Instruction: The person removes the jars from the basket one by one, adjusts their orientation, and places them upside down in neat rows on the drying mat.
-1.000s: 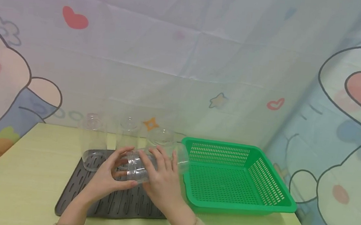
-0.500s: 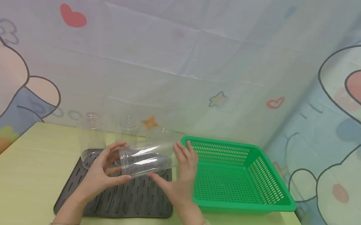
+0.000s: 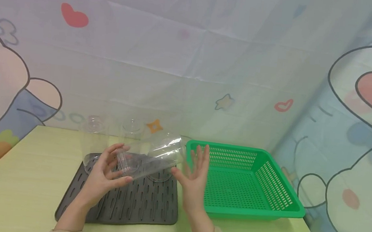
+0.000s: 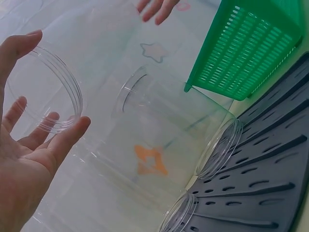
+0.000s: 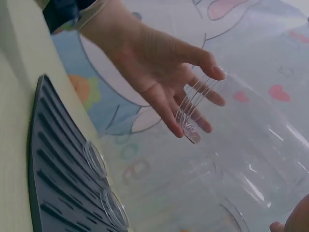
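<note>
A clear plastic jar is held in the air, tilted, with its threaded mouth to the left and its base raised to the right. My left hand grips it around the threaded rim, thumb on one side and fingers on the other. Beside the base end is my right hand, its fingers straight and spread; whether the thumb touches the jar cannot be told. Behind, similar clear jars stand mouth down on a dark grey drying mat, among them a left one and a middle one.
To the right of the mat sits a green plastic basket with slotted walls. Both stand on a pale wood-look table. A printed cloth hangs behind the table, and another cloth closes the right side.
My right hand has come off the jar's side, moved right and spread its fingers. The left hand has shifted slightly left with the jar, whose base end is now tilted higher.
</note>
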Demonstrator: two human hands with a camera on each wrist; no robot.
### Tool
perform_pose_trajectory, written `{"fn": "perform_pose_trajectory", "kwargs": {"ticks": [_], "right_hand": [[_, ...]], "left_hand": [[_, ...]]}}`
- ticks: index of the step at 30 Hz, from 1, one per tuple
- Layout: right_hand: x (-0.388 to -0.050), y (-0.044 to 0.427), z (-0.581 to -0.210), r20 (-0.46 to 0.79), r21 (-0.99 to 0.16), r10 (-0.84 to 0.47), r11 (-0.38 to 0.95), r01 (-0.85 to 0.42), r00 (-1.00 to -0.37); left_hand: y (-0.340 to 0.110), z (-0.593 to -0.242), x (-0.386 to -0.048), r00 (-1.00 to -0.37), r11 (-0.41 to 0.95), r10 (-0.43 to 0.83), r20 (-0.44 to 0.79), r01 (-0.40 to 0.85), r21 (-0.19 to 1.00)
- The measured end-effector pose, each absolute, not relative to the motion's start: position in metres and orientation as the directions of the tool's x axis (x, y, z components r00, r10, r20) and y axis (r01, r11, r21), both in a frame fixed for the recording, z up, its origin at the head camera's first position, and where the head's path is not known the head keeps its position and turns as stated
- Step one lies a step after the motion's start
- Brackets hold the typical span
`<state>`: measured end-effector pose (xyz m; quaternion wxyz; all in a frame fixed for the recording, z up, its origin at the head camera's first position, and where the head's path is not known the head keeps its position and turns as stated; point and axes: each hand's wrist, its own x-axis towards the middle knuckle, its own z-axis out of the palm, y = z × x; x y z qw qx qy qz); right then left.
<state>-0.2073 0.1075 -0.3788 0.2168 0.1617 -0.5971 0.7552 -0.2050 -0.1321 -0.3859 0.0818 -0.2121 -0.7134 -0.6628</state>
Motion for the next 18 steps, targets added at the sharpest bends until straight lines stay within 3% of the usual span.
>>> {"fn": "perform_pose_trajectory", "kwargs": {"ticks": [3,8,18], "right_hand": [[-0.209,0.107,-0.380,0.422,-0.842,0.080,-0.336,-0.423,-0.903],[-0.208,0.101,-0.385,0.321,-0.845,0.008,-0.449,-0.290,-0.947],[-0.211,0.090,-0.403,0.283,-0.768,-0.129,-0.624,-0.144,-0.950]], "left_hand": [[-0.131,-0.386,-0.204,-0.894,0.024,0.190,0.405,0.417,0.909],[-0.128,-0.386,-0.204,-0.884,-0.016,0.206,0.419,0.425,0.905],[-0.121,-0.388,-0.204,-0.878,-0.015,0.217,0.427,0.434,0.901]]}}
